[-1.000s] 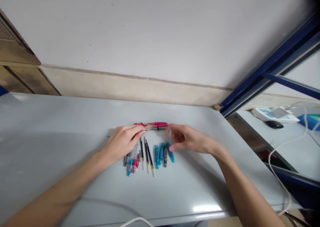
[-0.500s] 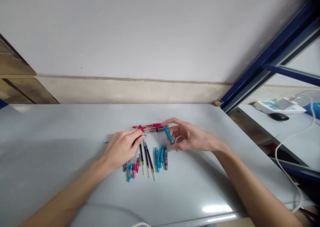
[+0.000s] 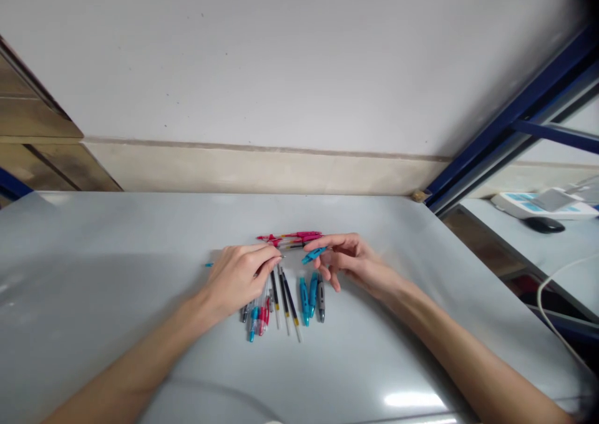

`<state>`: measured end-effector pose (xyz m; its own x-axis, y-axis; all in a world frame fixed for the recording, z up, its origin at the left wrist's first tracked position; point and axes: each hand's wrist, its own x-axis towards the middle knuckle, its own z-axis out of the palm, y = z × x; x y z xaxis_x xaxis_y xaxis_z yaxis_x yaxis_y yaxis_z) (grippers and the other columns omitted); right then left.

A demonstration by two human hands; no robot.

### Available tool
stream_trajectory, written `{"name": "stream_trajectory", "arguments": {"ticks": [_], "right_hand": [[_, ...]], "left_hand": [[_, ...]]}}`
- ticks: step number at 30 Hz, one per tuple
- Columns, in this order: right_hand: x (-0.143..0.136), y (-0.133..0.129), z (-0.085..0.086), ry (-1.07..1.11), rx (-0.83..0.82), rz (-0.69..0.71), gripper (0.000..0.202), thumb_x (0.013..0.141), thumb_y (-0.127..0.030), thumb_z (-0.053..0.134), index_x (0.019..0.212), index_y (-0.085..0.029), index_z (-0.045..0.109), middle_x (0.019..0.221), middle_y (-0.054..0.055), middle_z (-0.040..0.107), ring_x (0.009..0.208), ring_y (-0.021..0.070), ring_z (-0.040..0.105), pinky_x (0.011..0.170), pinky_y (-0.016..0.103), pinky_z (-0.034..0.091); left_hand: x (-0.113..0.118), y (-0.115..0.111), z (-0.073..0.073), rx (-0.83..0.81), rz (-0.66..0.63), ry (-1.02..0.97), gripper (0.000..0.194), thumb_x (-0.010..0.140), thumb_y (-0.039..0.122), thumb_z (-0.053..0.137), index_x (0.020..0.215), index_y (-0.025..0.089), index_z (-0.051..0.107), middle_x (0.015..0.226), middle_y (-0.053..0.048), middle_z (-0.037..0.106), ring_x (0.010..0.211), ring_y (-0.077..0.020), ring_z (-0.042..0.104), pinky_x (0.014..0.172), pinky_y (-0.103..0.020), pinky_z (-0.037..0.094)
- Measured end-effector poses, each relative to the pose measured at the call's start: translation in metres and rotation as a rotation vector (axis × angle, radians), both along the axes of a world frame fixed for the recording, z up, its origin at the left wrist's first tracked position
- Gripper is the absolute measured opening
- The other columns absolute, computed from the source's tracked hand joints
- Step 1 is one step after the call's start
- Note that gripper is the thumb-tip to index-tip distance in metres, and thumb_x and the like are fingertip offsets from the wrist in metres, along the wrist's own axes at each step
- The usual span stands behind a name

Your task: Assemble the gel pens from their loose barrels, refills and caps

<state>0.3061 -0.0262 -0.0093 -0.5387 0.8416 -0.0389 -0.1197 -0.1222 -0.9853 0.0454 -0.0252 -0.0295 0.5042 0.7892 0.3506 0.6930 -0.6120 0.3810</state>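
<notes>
My left hand is closed in a pinch around a pen body that its fingers mostly hide. A small blue end sticks out left of the hand, and a thin point shows at the fingertips. Between the thumb and fingers of my right hand is a turquoise pen grip barrel, tilted, a short gap from that point. Below the right hand lie two turquoise grip barrels and a grey one. Several ink refills with black ink lie between the hands. Clear pen barrels with coloured ends are partly under my left hand.
Pink pens and parts lie behind the hands on the grey table. A wall stands at the table's back edge. To the right are a blue metal frame, a black mouse, a white device and a cable.
The right hand has turned the turquoise grip barrel from steep to nearly level, its lower end now toward the left hand. The left hand keeps its pinch. The whole view has shifted slightly.
</notes>
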Motion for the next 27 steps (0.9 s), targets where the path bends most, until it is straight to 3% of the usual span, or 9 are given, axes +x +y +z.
{"name": "stream_trajectory", "arguments": {"ticks": [4,11,17,27], "right_hand": [[-0.005,0.001,-0.002,-0.002,-0.038,-0.044,0.029,0.093,-0.034,0.066,0.114,-0.016,0.072,0.084,0.005,0.066,0.062,0.0117,0.059,0.047,0.021,0.052],[-0.009,0.001,-0.005,-0.055,0.060,-0.121,0.029,0.093,-0.043,0.067,0.105,-0.019,0.056,0.085,0.005,0.069,0.067,0.0160,0.066,0.054,0.027,0.056],[-0.011,-0.001,-0.003,-0.040,0.035,-0.072,0.028,0.093,-0.042,0.068,0.100,-0.020,0.052,0.081,0.004,0.071,0.060,0.0149,0.066,0.051,0.027,0.053],[-0.015,-0.004,0.000,-0.006,0.083,-0.132,0.025,0.095,-0.038,0.067,0.090,-0.021,0.049,0.076,0.002,0.070,0.057,0.0136,0.065,0.052,0.027,0.053]], "left_hand": [[0.001,-0.001,0.000,0.025,-0.020,-0.043,0.024,0.102,0.027,0.050,0.097,0.025,0.073,0.093,0.000,0.077,0.077,-0.0160,0.070,0.068,-0.028,0.049],[0.002,-0.001,-0.003,0.020,-0.111,-0.171,0.024,0.103,0.025,0.050,0.102,0.023,0.074,0.094,-0.002,0.077,0.078,-0.0152,0.070,0.073,-0.029,0.054],[0.002,-0.001,-0.003,0.039,-0.090,-0.158,0.023,0.102,0.026,0.052,0.102,0.022,0.074,0.092,-0.002,0.076,0.076,-0.0151,0.070,0.071,-0.029,0.053],[0.002,-0.002,-0.002,0.061,-0.103,-0.161,0.022,0.102,0.025,0.053,0.100,0.022,0.075,0.091,-0.002,0.076,0.074,-0.0145,0.069,0.070,-0.028,0.052]]}}
